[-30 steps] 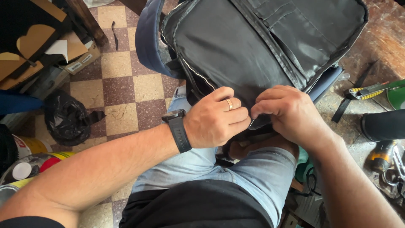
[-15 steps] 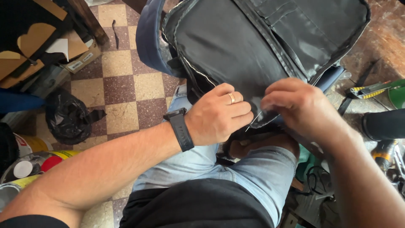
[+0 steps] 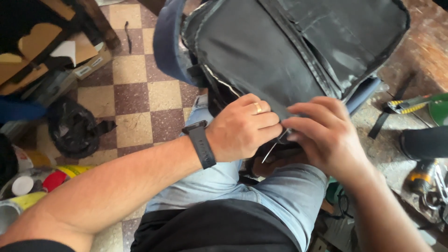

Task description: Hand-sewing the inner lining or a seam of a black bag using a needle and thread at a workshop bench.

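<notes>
A black backpack (image 3: pixel 280 51) with a blue trim rests on my lap, its inner lining facing up. My left hand (image 3: pixel 242 127), with a ring and a black wristband, pinches the lower edge of the bag. My right hand (image 3: pixel 322 135) pinches the same edge just beside it, fingertips almost touching the left hand. A thin metal needle (image 3: pixel 269 151) pokes down from between the two hands. Which hand holds the needle is hidden by the fingers. My knee in light blue jeans (image 3: pixel 284 191) is under the bag.
The checkered tile floor (image 3: pixel 135 93) lies to the left with a black plastic bag (image 3: pixel 74 126), cardboard pieces (image 3: pixel 42 46) and tape rolls (image 3: pixel 28 186). A wooden workbench (image 3: pixel 420 60) on the right holds pliers with yellow-black handles (image 3: pixel 408 105) and a black strap (image 3: pixel 387 116).
Both hands have stayed on the bag's lower edge. My right hand shifted slightly and the thin needle now shows below the fingers.
</notes>
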